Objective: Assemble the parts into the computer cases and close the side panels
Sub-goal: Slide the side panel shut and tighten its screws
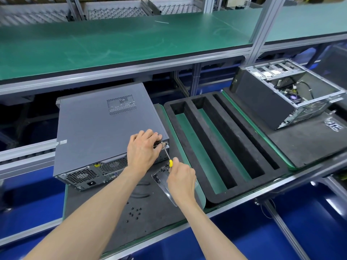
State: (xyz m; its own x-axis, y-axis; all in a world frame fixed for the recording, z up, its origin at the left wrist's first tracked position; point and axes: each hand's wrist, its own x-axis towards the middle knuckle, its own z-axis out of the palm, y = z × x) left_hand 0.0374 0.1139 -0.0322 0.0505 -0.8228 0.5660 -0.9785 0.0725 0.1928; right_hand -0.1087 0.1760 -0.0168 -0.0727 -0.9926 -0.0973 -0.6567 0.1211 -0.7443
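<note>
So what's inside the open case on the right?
Through the open case's top you can see a bare metal frame, drive bays at the far end, black cables and part of a board. The dark near wall hides the rest of the inside.

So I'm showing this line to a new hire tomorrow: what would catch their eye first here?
Probably the two hands at the closed grey computer case in the middle: the left hand rests on its rear corner while the right hand holds a yellow-handled screwdriver with its tip at that corner. Next, the black foam tray with long empty slots to the right, and beyond it an open computer case showing its insides.
</note>
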